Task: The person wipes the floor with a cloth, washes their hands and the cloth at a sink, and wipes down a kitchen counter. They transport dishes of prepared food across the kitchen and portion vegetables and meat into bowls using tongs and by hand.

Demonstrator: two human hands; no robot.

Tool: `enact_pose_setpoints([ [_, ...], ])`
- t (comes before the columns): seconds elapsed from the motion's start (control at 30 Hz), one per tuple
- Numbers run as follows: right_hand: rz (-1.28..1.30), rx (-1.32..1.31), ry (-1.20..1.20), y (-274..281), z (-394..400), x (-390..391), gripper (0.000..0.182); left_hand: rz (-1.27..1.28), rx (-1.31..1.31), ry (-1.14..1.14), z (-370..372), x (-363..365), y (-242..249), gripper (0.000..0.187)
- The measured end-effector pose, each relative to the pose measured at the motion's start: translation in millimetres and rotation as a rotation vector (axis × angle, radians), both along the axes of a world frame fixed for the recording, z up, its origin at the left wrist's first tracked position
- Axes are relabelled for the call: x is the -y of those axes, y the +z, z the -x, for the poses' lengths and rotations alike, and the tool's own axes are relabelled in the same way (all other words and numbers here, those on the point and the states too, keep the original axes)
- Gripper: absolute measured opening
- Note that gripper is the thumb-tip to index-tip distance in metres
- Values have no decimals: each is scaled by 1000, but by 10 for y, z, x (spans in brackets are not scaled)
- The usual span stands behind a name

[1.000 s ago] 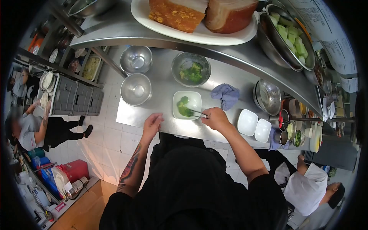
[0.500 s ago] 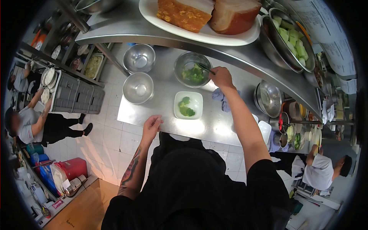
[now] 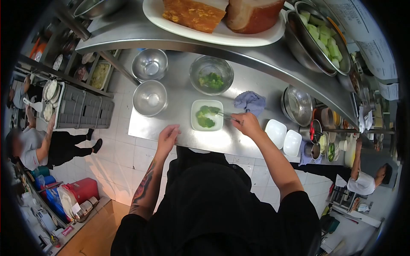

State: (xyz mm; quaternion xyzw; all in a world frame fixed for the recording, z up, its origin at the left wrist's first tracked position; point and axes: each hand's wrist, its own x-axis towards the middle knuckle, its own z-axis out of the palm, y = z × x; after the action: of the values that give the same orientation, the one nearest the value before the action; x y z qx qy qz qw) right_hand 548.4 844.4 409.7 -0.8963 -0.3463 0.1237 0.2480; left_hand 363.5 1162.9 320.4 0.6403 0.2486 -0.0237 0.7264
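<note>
My right hand [image 3: 247, 123] grips a pair of metal tongs [image 3: 226, 115], whose tips reach into a square white bowl [image 3: 194, 123]. Green broccoli florets [image 3: 206, 120] lie in that bowl, at the tong tips. Behind it stands a metal colander [image 3: 228, 68] with more broccoli [image 3: 211, 81] at its bottom. My left hand [image 3: 168, 137] hovers by the front edge of the steel table [image 3: 179, 117], left of the white bowl, with nothing in it and its fingers loosely extended.
Two metal bowls [image 3: 149, 98] stand at the left. A bluish cloth [image 3: 250, 102] and two white dishes [image 3: 275, 133] lie to the right. Overhead, a steel shelf [image 3: 179, 42] carries a meat platter [image 3: 256, 39]. Co-workers stand at left [image 3: 34, 147] and right [image 3: 363, 181].
My right hand has brought the tongs from the colander toward me to the white bowl, where there is more broccoli. My left hand stays near the table edge.
</note>
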Motion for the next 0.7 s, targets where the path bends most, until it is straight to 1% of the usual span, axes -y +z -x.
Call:
enact_pose_setpoints([
  [0.07,3,30,23,-10,-68,-15,24,4,-10,-2,-47,9,5,25],
  [0.13,-133,-20,-151,162,-134,-71,26,4,2,9,-55,2,13,25],
  [0.17,-133,-21,-150,237,-215,-113,26,7,12,16,-50,6,16,25],
  [0.23,-31,107,-240,333,-476,-226,30,14,9,18,-25,24,43,25],
  [0.27,-29,106,-243,323,-609,-341,30,18,7,19,-10,37,54,25],
  [0.33,89,2,-407,312,-852,-664,35,8,16,4,45,63,-17,25],
  [0.37,87,5,-404,264,-905,-731,35,0,22,-9,73,63,-62,25],
  [0.47,96,75,-431,-115,-1014,-785,37,21,6,24,117,67,-51,25],
  [0.5,6,19,-432,-259,-1074,-712,33,22,7,27,127,62,-49,25],
  [0.53,-83,-37,-431,-267,-1102,-666,29,18,1,34,134,51,-47,25],
  [0.57,-82,-37,-426,-268,-1120,-583,29,14,-5,42,147,37,-45,25],
  [0.63,-302,-359,-436,26,-974,-442,23,8,1,43,173,1,-42,25],
  [0.67,-350,-361,-404,205,-869,-380,21,1,8,38,177,-17,-43,25],
  [0.7,-349,-363,-407,263,-798,-277,21,3,6,36,181,-33,-48,25],
])
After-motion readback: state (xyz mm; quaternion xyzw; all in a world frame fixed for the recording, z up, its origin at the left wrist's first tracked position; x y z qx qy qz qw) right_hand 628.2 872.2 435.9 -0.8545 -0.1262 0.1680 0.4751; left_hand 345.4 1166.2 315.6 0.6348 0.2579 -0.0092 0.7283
